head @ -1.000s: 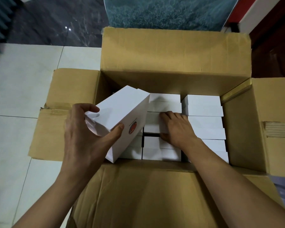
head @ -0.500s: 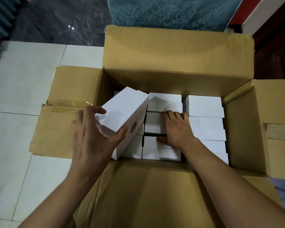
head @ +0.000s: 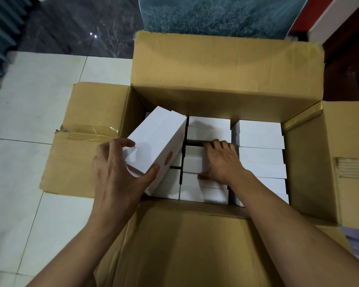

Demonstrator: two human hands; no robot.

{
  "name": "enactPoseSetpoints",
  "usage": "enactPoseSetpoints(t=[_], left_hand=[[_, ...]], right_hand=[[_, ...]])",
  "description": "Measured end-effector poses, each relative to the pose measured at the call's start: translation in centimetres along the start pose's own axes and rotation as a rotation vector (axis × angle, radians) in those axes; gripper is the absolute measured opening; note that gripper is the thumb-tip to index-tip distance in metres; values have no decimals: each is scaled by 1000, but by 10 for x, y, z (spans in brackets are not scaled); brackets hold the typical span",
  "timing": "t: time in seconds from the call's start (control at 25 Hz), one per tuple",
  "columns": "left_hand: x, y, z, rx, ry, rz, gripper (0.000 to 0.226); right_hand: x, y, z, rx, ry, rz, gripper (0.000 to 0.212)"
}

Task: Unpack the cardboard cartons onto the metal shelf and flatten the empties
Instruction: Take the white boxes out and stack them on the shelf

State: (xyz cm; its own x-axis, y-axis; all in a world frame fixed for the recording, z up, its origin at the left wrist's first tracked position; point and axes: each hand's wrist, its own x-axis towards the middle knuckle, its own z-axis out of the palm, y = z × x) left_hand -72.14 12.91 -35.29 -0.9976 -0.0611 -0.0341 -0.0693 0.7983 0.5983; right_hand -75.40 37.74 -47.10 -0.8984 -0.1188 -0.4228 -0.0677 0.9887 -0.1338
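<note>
White and tilted as before, a small box [head: 157,137] stays gripped in the left hand [head: 116,179] over the open carton's [head: 226,65] left column. Its red round mark [head: 167,160] is unreadable. The right hand [head: 222,162] now hooks its fingers behind a middle box [head: 193,162], thumb pinching the near edge. Pale floor tiles [head: 29,100] lie to the left and a teal rug [head: 215,15] beyond.

The cardboard carton [head: 226,65] stands open, its four flaps folded outward. White boxes [head: 261,160] fill it in three columns, lying flat and touching. Over the left column, the left hand [head: 116,172] grips a tilted box [head: 155,141] bearing a round red mark on its side. The right hand [head: 222,162] grips one middle-column box [head: 193,162] by its far and near edges.
</note>
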Motion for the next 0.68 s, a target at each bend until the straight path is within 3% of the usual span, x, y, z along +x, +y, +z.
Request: enactPoseSetpoints(t=[0.24,0.4,0.68], left_hand=[[1,-2,-2,10,-17,-14,78],[-1,15,-16,-42,18,8,78],[-19,61,-53,-92,67,59,82]], right_hand=[[-12,-2,-17,-23,30,-46,92],[-45,6,-41,37,65,-61,96],[-132,9,-108,266,179,85,95]])
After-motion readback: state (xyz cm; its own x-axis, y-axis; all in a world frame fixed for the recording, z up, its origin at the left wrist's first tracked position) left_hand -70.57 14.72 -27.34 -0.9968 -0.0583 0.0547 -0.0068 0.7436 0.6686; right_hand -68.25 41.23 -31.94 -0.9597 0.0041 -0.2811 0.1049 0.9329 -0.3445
